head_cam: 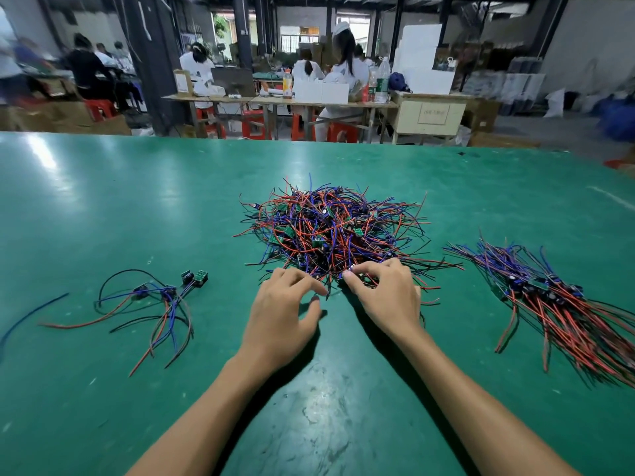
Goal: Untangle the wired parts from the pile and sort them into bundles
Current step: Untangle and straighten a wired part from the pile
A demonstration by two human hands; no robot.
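Wired parts lie heaped in a tangled pile (331, 235) on the green bench (103, 207), directly ahead of both hands, its near edge under the fingertips. The right hand (385, 297) is curled over that near edge, and its thumb and forefinger appear to be pinched on a small part among the wires; exactly which part is held cannot be told, since the fingers cover it. The left hand (285, 314) is spread and relaxed, nothing being grasped; its fingertips are set down at the pile's fringe just beside the right hand.

Well out to the right of the right hand, a large bundle (563, 304) is laid with its wires roughly aligned. To the left of the left hand, a small loose group (161, 304) of a few parts is spread, and a single blue wire (31, 317) lies further left.

The main risk is judged to be in the pull. The red, blue and black leads are heavily interlaced, so if the pinched part is drawn out quickly, neighbouring parts could be dragged along and the knot tightened. A thin lead could be strained at its solder joint on the little board. If the pile is not pinned by the left hand, the whole heap could be slid toward the body. Loose ends could also be swept into the sorted bundle, and its alignment spoiled.
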